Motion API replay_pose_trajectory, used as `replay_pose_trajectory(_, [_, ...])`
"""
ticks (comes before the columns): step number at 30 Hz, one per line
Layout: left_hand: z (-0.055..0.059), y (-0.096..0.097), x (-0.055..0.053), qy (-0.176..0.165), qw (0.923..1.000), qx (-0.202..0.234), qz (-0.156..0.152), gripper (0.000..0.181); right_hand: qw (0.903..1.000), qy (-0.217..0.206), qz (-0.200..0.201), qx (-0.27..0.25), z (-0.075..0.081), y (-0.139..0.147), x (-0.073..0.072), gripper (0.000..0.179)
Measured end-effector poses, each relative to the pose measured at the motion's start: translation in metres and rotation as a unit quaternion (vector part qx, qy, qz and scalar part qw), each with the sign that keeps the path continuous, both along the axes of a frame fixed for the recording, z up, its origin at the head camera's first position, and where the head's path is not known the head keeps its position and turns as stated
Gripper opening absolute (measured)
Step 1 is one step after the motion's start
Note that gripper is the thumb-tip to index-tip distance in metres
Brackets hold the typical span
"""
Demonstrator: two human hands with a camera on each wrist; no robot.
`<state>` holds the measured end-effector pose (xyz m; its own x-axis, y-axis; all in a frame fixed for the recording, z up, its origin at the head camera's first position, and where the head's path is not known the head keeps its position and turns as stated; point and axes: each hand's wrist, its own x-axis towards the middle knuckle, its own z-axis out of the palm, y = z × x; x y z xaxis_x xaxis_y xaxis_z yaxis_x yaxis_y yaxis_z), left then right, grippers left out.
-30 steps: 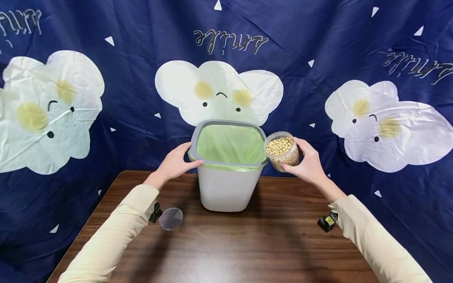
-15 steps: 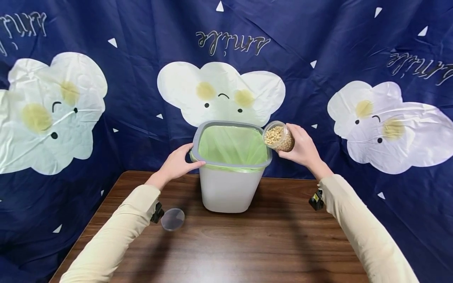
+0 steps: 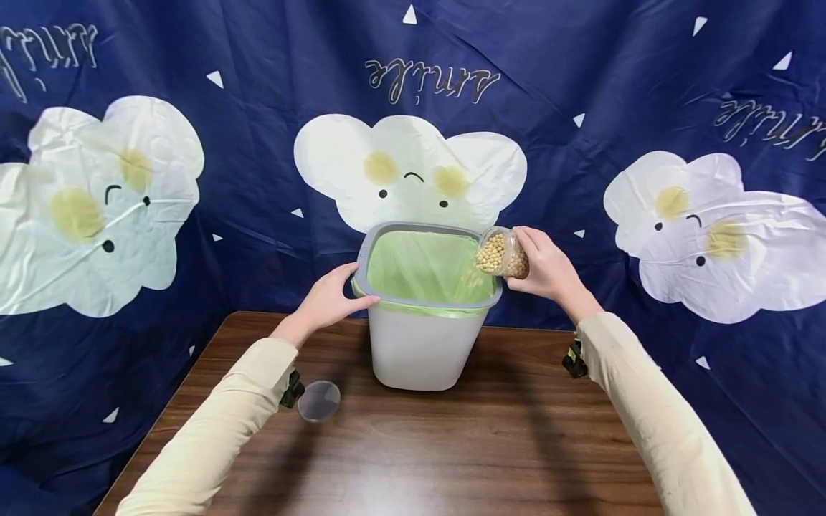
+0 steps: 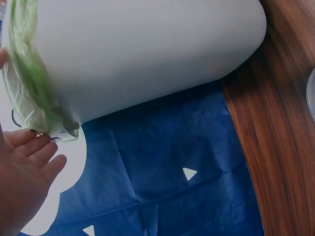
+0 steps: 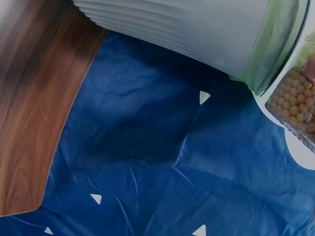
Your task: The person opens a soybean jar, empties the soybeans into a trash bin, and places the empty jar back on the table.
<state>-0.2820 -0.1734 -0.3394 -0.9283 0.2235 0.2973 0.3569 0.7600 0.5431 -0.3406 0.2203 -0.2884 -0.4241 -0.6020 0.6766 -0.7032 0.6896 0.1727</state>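
Note:
A light grey trash can (image 3: 419, 351) with a darker grey rim and a green liner bag (image 3: 413, 269) stands at the table's far edge. My left hand (image 3: 323, 297) holds its rim at the left, thumb on the front side; in the left wrist view the fingers (image 4: 37, 152) touch the bunched liner. My right hand (image 3: 548, 269) grips a clear plastic jar (image 3: 515, 259), tipped sideways with its mouth over the can's right rim. Pale yellow soybeans (image 3: 492, 254) fill the jar, and some fall as a blur into the bag. In the right wrist view the jar (image 5: 293, 105) shows at the right edge.
A round clear lid (image 3: 319, 401) lies on the brown wooden table (image 3: 413, 459), near my left wrist. Behind the table hangs a dark blue cloth (image 3: 258, 165) with white clouds. Each wrist wears a small black camera.
My right hand has moved left and tilted the jar further, from mouth upward to sideways; beans now drop into the bag. The left hand stays at the rim.

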Motion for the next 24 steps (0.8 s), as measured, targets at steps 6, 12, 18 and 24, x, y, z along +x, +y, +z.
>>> replay_pose_trajectory(6, [0.000, 0.003, 0.000, 0.002, 1.0000, 0.009, -0.001, 0.086, 0.9992, 0.025, 0.014, 0.028, 0.006, 0.000, -0.003, 0.085])
replay_pose_trajectory(12, [-0.001, 0.003, 0.000, 0.002, 1.0000, 0.009, 0.001, 0.086, 0.9972, 0.045, 0.036, 0.048, 0.014, -0.001, -0.005, 0.085])
replay_pose_trajectory(18, [0.000, 0.004, 0.000, -0.002, 1.0000, 0.007, 0.004, 0.086, 0.9927, 0.067, 0.065, 0.076, 0.021, -0.002, -0.007, 0.084])
replay_pose_trajectory(24, [0.000, 0.003, 0.000, -0.004, 0.9999, 0.009, 0.006, 0.086, 0.9900, 0.081, 0.076, 0.087, 0.025, -0.002, -0.007, 0.084])
